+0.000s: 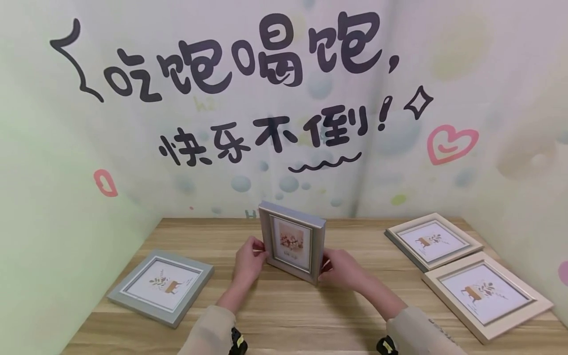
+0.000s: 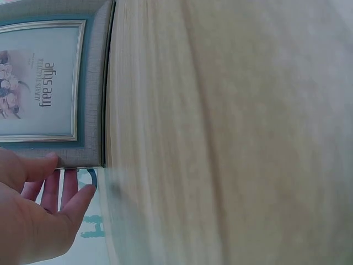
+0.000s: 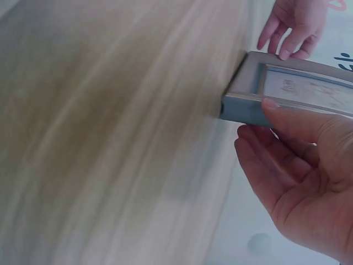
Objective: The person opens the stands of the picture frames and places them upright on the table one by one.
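Observation:
A picture frame (image 1: 291,240) with a floral print stands upright on the wooden table, its front turned toward me. My left hand (image 1: 249,262) pinches its left side low down; in the left wrist view the thumb (image 2: 41,167) lies at the front edge and the fingers go behind. On the opposite side my right hand (image 1: 348,270) grips the lower right edge. From the right wrist, the thumb (image 3: 287,118) shows on the frame's side, with the other fingers curled behind it. The bottom edge of the picture frame (image 2: 99,83) is right at the tabletop.
A grey-blue picture frame (image 1: 161,287) lies flat at the left of the table (image 1: 284,325). Two cream frames lie at the right, the farther one (image 1: 432,241) close against the nearer one (image 1: 485,294). Behind the table hangs a printed backdrop (image 1: 248,187).

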`<state>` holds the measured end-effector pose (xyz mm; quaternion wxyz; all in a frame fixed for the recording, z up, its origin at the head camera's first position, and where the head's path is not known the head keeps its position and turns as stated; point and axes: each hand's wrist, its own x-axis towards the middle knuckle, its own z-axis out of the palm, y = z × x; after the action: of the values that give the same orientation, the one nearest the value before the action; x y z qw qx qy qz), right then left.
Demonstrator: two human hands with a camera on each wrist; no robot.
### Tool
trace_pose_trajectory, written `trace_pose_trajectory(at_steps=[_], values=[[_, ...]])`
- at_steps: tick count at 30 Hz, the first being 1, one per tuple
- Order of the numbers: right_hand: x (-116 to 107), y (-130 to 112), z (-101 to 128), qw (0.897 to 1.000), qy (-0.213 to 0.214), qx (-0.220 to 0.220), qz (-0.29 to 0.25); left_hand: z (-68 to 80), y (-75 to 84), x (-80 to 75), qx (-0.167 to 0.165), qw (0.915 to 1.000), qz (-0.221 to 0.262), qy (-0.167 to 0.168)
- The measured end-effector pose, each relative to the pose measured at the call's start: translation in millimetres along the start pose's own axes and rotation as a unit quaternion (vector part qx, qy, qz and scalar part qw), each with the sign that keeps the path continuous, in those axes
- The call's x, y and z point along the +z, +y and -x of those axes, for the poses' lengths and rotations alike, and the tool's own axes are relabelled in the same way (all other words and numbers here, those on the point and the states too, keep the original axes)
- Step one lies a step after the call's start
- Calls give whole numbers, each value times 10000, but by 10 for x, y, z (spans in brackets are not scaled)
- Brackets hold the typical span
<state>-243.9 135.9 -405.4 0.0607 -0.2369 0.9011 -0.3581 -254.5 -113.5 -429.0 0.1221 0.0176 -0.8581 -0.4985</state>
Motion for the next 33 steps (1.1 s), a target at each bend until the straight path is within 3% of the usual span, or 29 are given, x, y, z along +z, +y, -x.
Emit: trace_pose_trajectory(at_steps=[6, 16, 23, 27, 33], values=[[-32, 18, -15, 9987, -236, -294, -355, 10, -3, -7, -55, 10000, -76, 24], [-35, 80, -20, 9986, -286, -320, -308, 17, 9, -30, 122, 9999, -17, -117], [-43, 88, -26, 9985, -319, -384, -244, 87, 188, -175, 577, 9970, -328, 396], [-55, 88, -22, 9984, -290, -447, -164, 151, 380, -242, 1347, 9848, -750, 800], [-53, 87, -18, 9982, -309, -464, -206, 260, 613, -288, 2591, 9485, -1515, 1010]])
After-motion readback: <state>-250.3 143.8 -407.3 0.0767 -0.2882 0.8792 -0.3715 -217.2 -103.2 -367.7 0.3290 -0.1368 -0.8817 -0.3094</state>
